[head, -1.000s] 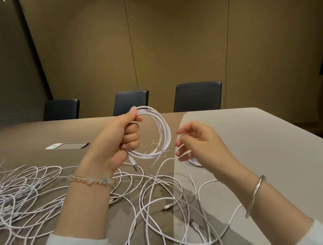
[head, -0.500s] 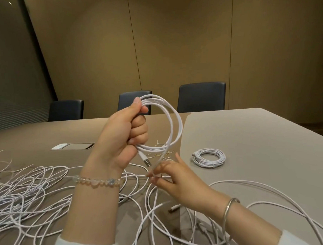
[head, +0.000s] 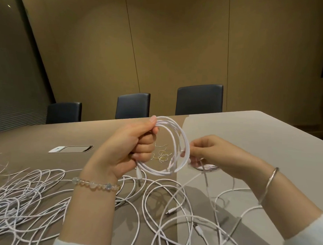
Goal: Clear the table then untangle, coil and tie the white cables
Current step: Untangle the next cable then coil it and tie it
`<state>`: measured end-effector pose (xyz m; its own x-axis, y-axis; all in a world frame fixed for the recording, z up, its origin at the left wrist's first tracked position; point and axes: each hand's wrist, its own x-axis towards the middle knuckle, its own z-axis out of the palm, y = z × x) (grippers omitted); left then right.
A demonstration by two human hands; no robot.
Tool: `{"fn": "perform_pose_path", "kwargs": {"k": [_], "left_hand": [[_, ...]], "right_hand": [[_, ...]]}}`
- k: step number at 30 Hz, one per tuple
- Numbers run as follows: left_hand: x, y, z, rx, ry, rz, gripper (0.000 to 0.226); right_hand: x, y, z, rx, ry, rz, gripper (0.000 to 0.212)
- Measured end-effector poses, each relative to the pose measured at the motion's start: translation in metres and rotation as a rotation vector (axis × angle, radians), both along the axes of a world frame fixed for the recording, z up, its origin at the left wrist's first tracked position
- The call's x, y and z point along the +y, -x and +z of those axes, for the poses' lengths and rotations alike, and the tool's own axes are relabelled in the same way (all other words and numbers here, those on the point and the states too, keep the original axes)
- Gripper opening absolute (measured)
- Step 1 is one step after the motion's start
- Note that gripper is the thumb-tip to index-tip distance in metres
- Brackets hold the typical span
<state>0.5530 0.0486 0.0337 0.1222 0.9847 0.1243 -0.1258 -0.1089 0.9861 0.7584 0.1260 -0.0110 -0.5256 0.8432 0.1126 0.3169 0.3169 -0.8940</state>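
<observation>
Now, from the head view I log both hands raised over the table [head: 248, 136], working one coil [head: 176, 146] of white cable. The left hand [head: 126, 148] has its fingers curled round the coil's left side, thumb on top near the far edge of the loops — a firm fist grip. The coil stands roughly upright, held clear of the table, several loops bunched together. A plug end [head: 139, 179] hangs from the coil just below the left hand.

The right hand [head: 211, 151] pinches the coil's right side, fingertips [head: 183, 153] closed on the strands; a loose strand [head: 191, 180] runs down from that hand to the table. I cannot tell exactly which finger bears on which loop.

On the table, near and left, lies a dense tangle [head: 17, 199] of white cable. More loose loops [head: 172, 214] spread near centre, under and between the forearms, with two plug tips showing among them. Behind the right hand, partly hidden, part of another coil [head: 208, 167] rests on the table. Seen through the held coil — a small heap of thin gold twist ties [head: 161, 155] on the table.

Left wrist carries a bead bracelet [head: 96, 185]; right wrist a metal bangle [head: 268, 184]. A flush panel [head: 72, 149] sits in the table at left. Three dark chairs [head: 200, 100] stand along the far edge.
</observation>
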Motion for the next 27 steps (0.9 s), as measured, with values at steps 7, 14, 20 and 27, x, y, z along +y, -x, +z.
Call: {"fn": "perform_pose_path", "kwargs": {"k": [7, 14, 20, 27], "left_hand": [[0.004, -0.016, -0.006, 0.107, -0.098, -0.065, 0.032], [0.002, -0.016, -0.005, 0.008, -0.136, -0.127, 0.036], [0.008, -0.018, -0.012, 0.324, -0.183, -0.012, 0.052], [0.008, -0.023, -0.012, 0.281, -0.048, -0.060, 0.033]], "right_hand": [[-0.003, -0.008, 0.005, 0.188, 0.236, 0.232, 0.023], [0.008, -0.013, 0.004, 0.283, 0.210, 0.154, 0.028], [0.007, -0.010, 0.003, 0.400, 0.190, 0.184, 0.032], [0.004, -0.007, 0.003, 0.462, 0.240, 0.190, 0.040]]}}
